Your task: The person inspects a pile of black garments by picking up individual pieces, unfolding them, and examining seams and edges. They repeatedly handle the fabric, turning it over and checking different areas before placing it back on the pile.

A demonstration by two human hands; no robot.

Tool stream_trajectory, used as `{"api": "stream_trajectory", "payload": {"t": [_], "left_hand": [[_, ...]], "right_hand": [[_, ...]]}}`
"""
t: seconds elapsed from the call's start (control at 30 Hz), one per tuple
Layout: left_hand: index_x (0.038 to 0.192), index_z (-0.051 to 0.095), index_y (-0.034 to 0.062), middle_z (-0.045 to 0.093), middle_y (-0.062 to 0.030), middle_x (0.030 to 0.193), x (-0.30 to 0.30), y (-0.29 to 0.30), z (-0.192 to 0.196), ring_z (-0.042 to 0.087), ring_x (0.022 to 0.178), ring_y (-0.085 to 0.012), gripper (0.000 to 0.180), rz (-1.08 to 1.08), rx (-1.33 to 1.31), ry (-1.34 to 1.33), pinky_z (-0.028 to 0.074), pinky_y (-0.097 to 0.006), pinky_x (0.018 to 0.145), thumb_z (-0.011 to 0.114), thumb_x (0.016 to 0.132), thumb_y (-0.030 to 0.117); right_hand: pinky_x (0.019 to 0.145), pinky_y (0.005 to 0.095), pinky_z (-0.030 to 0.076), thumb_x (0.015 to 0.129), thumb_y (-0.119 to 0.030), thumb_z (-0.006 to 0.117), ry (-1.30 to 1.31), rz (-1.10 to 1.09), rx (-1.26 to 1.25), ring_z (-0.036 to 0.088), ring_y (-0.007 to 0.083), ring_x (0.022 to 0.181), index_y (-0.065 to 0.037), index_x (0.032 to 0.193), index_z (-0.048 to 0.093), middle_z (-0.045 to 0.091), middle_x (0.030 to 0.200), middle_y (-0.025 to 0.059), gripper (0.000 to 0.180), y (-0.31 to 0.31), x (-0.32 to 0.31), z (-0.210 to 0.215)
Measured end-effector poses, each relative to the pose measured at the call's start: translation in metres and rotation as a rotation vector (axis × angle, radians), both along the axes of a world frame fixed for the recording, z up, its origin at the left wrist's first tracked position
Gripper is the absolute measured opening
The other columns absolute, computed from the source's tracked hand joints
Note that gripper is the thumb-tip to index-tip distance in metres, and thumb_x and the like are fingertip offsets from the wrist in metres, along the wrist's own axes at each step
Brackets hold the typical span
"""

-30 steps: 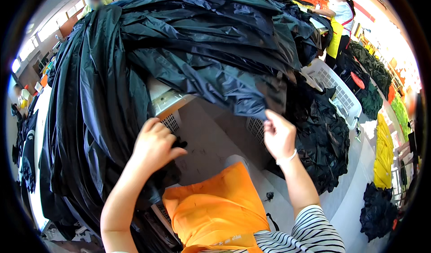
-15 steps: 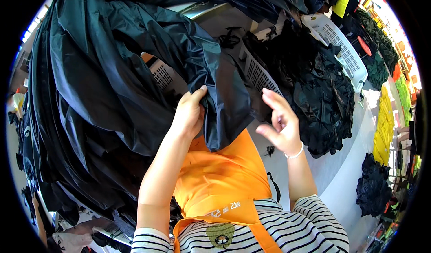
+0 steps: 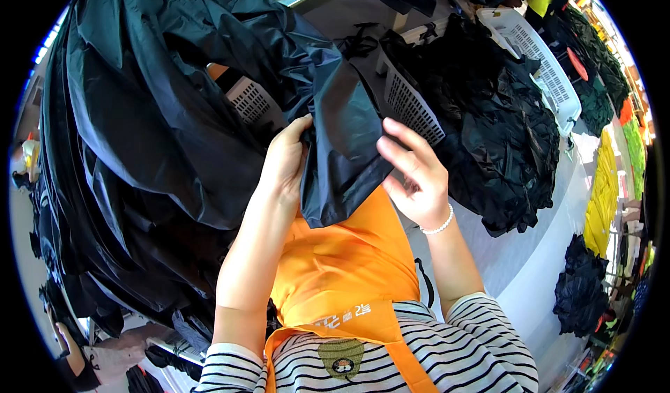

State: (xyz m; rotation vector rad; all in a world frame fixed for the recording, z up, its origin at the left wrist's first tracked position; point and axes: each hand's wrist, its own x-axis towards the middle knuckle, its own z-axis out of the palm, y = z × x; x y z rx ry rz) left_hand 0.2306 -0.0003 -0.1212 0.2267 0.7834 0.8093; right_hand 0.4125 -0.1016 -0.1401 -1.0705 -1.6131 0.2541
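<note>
A long piece of shiny dark fabric (image 3: pixel 338 142) hangs down in front of my orange apron, its loose end at waist height. My left hand (image 3: pixel 285 157) is closed on its left side, thumb uppermost and the other fingers partly hidden behind the cloth. At the opposite edge is my right hand (image 3: pixel 417 176), fingers apart, the fingertips at or very near the cloth; whether they touch is hard to tell. A white bead bracelet (image 3: pixel 440 220) circles that wrist. The fabric runs up and left into a large mass of similar dark cloth (image 3: pixel 132 128).
To the right, a heap of crumpled black cloth (image 3: pixel 488 142) spills over a white slotted basket (image 3: pixel 412 107). Behind it stands another white basket (image 3: pixel 527 51). Yellow cloth (image 3: pixel 600 194) and a dark bundle (image 3: pixel 581 285) lie farther right. Another person's arm (image 3: pixel 68 344) shows at lower left.
My right hand has moved left and up to the fabric's right edge. My left hand, still gripping, has shifted slightly left, and the fabric's end has spread wider.
</note>
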Motion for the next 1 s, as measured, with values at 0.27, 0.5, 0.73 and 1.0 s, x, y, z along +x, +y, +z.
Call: {"api": "stream_trajectory", "payload": {"t": [0.27,0.5,0.73,1.0], "left_hand": [[0.122,0.054,-0.006,0.065,-0.0167,0.116,0.009,-0.017,0.022,0.066,0.097,-0.0255,0.054,0.03,0.155,-0.006,0.054,-0.037,0.088,0.047,0.098,0.042],[0.144,0.037,0.005,0.048,-0.0166,0.14,0.01,-0.044,0.003,0.049,0.126,-0.0265,0.083,-0.103,1.379,0.859,0.035,-0.036,0.108,0.08,0.074,0.019],[0.105,0.067,0.0023,0.066,-0.0112,0.108,0.013,-0.035,0.001,0.061,0.102,-0.0277,0.031,-0.066,1.487,0.817,0.048,-0.034,0.089,0.075,0.075,0.004],[0.087,0.063,0.0,0.063,-0.0108,0.076,-0.005,-0.025,0.016,0.061,0.068,-0.026,0.005,0.118,1.363,1.038,0.049,-0.031,0.064,0.064,0.083,0.001]], "right_hand": [[0.052,0.0246,0.046,0.069,-0.009,0.073,-0.315,0.012,0.213,0.057,0.0118,0.057,-0.009,0.097,0.07,0.063,0.085,0.0038,0.028,0.014,-0.015,0.001],[0.045,0.0288,0.03,0.091,-0.034,0.057,1.502,0.063,-0.771,0.034,0.0092,0.044,-0.018,0.072,0.048,0.032,0.048,-0.005,0.027,0.032,-0.01,0.015],[0.047,0.0274,0.029,0.092,-0.037,0.051,1.598,0.229,-0.855,0.036,0.0092,0.048,-0.018,0.074,0.049,0.033,0.048,-0.0057,0.026,0.024,-0.013,0.014],[0.05,0.0155,0.033,0.077,-0.005,0.068,0.568,-0.061,-0.329,0.045,0.0008,0.059,-0.004,0.119,0.052,0.056,0.115,0.0091,0.046,0.004,0.013,0.012]]}}
